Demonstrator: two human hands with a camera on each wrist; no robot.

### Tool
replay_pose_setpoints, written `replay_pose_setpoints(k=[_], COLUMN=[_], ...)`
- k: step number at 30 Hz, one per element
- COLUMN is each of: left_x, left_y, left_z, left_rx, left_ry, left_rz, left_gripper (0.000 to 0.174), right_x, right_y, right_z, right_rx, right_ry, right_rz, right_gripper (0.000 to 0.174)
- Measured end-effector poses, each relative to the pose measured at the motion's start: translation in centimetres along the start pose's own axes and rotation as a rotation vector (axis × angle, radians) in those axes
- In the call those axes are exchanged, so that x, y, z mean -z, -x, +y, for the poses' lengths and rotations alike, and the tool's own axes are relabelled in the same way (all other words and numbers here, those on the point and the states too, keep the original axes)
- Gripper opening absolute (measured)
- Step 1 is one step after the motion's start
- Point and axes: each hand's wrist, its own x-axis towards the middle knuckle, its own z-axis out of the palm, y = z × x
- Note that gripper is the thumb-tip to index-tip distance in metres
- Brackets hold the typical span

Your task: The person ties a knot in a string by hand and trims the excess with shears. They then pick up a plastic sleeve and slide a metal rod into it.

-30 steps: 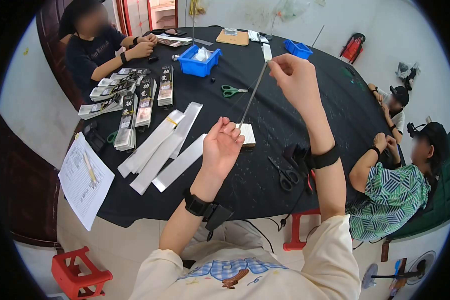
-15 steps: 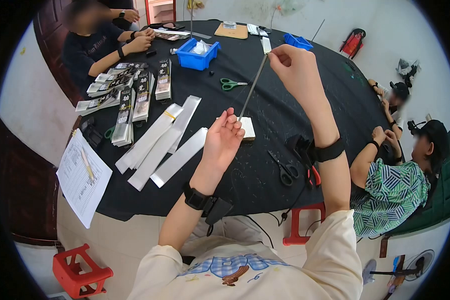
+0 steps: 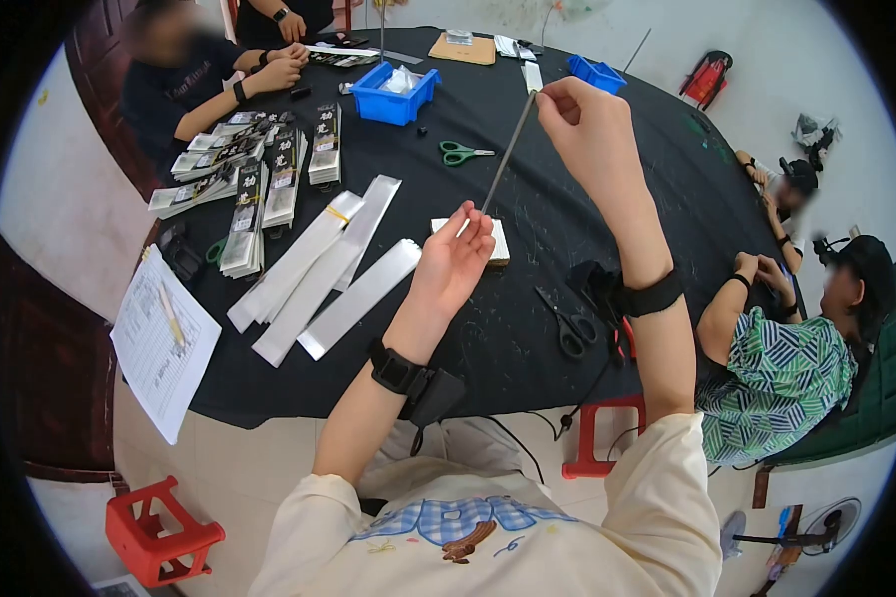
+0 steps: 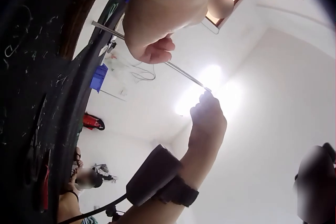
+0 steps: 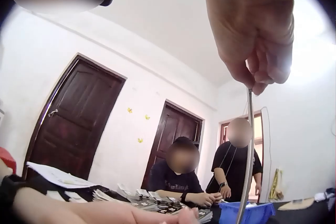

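Note:
A thin metal rod [image 3: 509, 154] slants between the two hands above the black table. At its upper end the right hand [image 3: 589, 124] pinches it between thumb and fingertips; in the right wrist view the right hand [image 5: 257, 35] grips the rod [image 5: 249, 155] from above. Lower down, the left hand [image 3: 453, 261] holds the rod with curled fingers. The left wrist view shows the rod [image 4: 186, 74] passing through the left hand [image 4: 152, 29], its lower end by a white block [image 4: 93, 19]. That block [image 3: 499, 242] lies partly behind the left hand in the head view.
Silvery strips [image 3: 360, 298] and packaged bundles [image 3: 244, 224] lie to the left, near a paper sheet [image 3: 165, 338]. Green-handled scissors [image 3: 458, 152], black scissors [image 3: 571, 333] and a blue bin [image 3: 393, 99] are on the table. Other people sit around it, one in a patterned shirt [image 3: 782, 383].
The left hand has moved up along the rod toward the right hand. The right hand stays at the rod's upper end and sits slightly higher in view.

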Motion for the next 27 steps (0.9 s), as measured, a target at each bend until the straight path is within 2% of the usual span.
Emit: replay_pose_setpoints(k=[7,11,22,24,26,27], left_x=[0.7,1.8,2.3,2.4,2.6,2.7], left_y=[-0.8,-1.5,-2.3,-2.3,-2.3,-2.3], left_z=[-0.3,-0.2,-0.4,-0.5,-0.4,-0.3], left_rx=[-0.034,0.008,-0.02,-0.013,-0.024,-0.02], left_ry=[-0.032,-0.05,-0.107,-0.098,-0.097,-0.093], left_rz=[0.078,0.017,0.022,0.007,0.0,0.007], left_gripper=[0.012,0.01,0.011,0.01,0.009,0.01], right_x=[-0.8,-0.8,-0.4,-0.4,0.7,1.6], right_y=[0.3,0.5,0.9,1.0,1.1,1.3], right_z=[0.5,0.4,-0.5,-0.1,-0.7,-2.0], right_rx=[0.027,0.054,-0.037,0.003,-0.012,-0.094], right_ry=[0.032,0.053,0.081,0.072,0.244,0.217], right_rz=[0.076,0.083,-0.003,0.017,0.092,0.134], right_gripper=[0.013,0.013,0.015,0.016,0.016,0.016])
